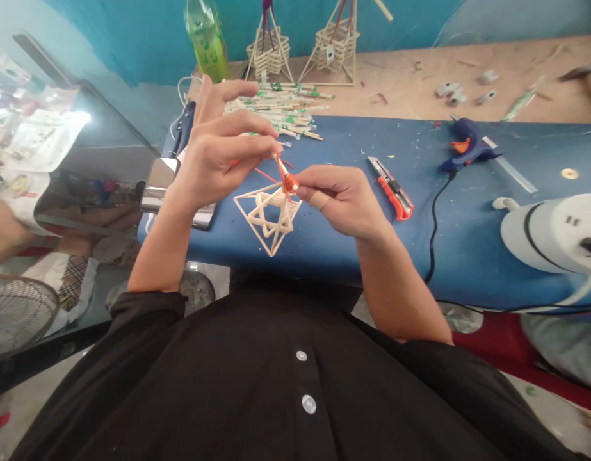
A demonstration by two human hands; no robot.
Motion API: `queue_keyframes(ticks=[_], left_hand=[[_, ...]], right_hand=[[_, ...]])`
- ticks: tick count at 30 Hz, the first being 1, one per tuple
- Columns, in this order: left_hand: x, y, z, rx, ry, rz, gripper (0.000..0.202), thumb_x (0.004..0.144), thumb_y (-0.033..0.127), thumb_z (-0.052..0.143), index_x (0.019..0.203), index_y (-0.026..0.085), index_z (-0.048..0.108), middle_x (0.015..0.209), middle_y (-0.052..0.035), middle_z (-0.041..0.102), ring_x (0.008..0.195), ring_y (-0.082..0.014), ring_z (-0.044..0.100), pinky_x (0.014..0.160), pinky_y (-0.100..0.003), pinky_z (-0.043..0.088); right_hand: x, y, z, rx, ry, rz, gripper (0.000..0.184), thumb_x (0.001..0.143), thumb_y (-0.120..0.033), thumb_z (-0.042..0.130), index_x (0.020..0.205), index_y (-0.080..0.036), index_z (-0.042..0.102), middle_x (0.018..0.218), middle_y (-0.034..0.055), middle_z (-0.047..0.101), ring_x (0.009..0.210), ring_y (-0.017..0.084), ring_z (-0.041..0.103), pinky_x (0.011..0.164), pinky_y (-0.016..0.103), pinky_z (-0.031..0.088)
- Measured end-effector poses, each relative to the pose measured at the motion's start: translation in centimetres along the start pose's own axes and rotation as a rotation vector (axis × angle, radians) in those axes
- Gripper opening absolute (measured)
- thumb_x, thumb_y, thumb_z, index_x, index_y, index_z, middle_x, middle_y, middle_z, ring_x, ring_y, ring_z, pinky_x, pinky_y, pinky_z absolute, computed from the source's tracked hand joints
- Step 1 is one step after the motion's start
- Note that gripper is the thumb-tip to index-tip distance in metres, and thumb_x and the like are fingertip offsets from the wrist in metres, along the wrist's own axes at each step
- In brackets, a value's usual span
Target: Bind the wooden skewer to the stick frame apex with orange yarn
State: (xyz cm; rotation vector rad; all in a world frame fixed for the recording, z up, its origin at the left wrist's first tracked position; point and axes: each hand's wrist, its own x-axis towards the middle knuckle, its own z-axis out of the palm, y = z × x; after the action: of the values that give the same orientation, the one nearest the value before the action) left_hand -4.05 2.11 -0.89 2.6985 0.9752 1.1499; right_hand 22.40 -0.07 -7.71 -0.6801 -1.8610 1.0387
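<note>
A small pyramid-shaped frame of thin wooden sticks [272,254] hangs tilted over the blue table top, with a star-like stack of sticks inside it. Orange yarn [290,184] is wound round the frame's apex. My right hand [340,198] pinches the apex beside the winding, between thumb and forefinger. Up and to the left, my left hand [218,144] is closed at thumb and forefinger on the orange yarn by a pale stick tip; its other fingers are raised. A strand of yarn runs from under the left hand to the apex.
Wrapped sticks [295,105] are heaped behind my hands. Two finished-looking stick frames [269,54] and a green bottle [206,41] stand behind. A utility knife [391,189], a glue gun [468,144] and a white appliance [549,234] are rightward; a phone [159,186] lies left.
</note>
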Motion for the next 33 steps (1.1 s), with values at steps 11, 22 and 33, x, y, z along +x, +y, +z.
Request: queue_keyframes(ticks=[11,22,33], left_hand=[[1.4,0.9,0.4,0.100,-0.065,0.039,0.030,0.104,0.054,0.072,0.111,0.027,0.082,0.138,-0.0074,0.078,0.144,-0.0294,0.063,0.125,-0.060,0.053],[-8.0,7.9,4.2,-0.078,0.212,-0.157,0.017,0.099,0.029,0.079,0.114,0.021,0.080,0.097,-0.0046,0.085,0.072,-0.0143,0.071,0.071,-0.032,0.062],[-9.1,6.4,6.0,-0.051,0.315,-0.265,0.010,0.101,0.023,0.076,0.102,0.023,0.086,0.078,-0.0026,0.081,0.064,-0.0126,0.070,0.063,-0.024,0.059]], right_hand=[[-2.2,-1.3,3.0,0.098,0.189,0.055,0.015,0.095,-0.035,0.078,0.090,-0.022,0.085,0.087,0.0032,0.080,0.074,0.015,0.066,0.068,0.031,0.051],[-4.5,-1.7,3.9,0.110,0.280,0.040,0.009,0.094,-0.024,0.079,0.093,-0.024,0.087,0.090,0.0044,0.084,0.074,0.016,0.073,0.065,0.029,0.056],[-5.6,-3.0,3.1,-0.047,0.337,-0.108,0.006,0.090,-0.019,0.074,0.088,-0.025,0.072,0.096,0.0054,0.079,0.088,0.023,0.072,0.080,0.043,0.057]])
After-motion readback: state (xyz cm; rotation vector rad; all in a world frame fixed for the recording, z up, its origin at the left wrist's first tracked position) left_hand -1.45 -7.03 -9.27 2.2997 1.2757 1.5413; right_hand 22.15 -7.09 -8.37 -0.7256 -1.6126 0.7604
